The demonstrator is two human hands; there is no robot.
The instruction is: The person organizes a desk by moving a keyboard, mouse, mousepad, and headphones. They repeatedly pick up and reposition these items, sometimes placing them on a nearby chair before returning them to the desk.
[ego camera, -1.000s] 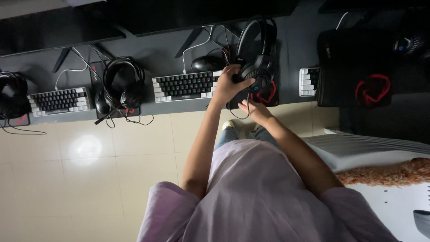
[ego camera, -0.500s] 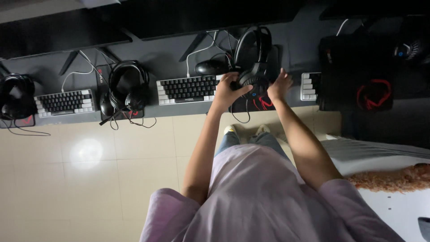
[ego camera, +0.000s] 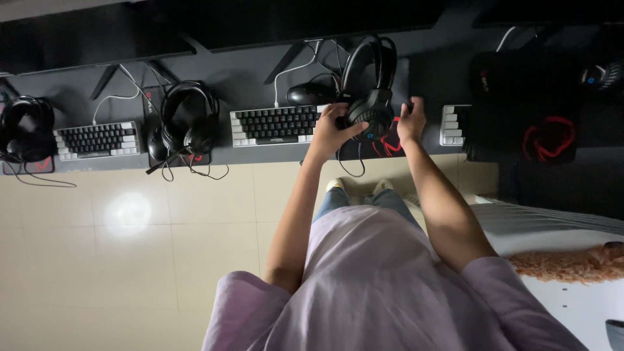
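Note:
A black headset (ego camera: 369,91) stands on a black mouse pad with a red mark (ego camera: 389,144) on the dark desk (ego camera: 247,75). My left hand (ego camera: 330,127) grips the headset's lower ear cup from the left. My right hand (ego camera: 411,120) is off the headset, just right of it, with fingers spread on the pad's right edge. A black-and-white keyboard (ego camera: 275,123) lies left of my left hand, and a black mouse (ego camera: 305,95) sits behind it. A thin cable hangs from the headset over the desk's front edge.
A second headset (ego camera: 188,120) and small keyboard (ego camera: 97,138) lie further left, and a third headset (ego camera: 25,127) sits at the far left. Right of my hand are a white keyboard (ego camera: 453,125) and a black pad (ego camera: 549,136). An orange furry object (ego camera: 572,263) lies lower right.
My right hand let go of the headset's underside and moved right to the pad's edge. My left hand kept its grip, and the headset now stands more upright on the pad.

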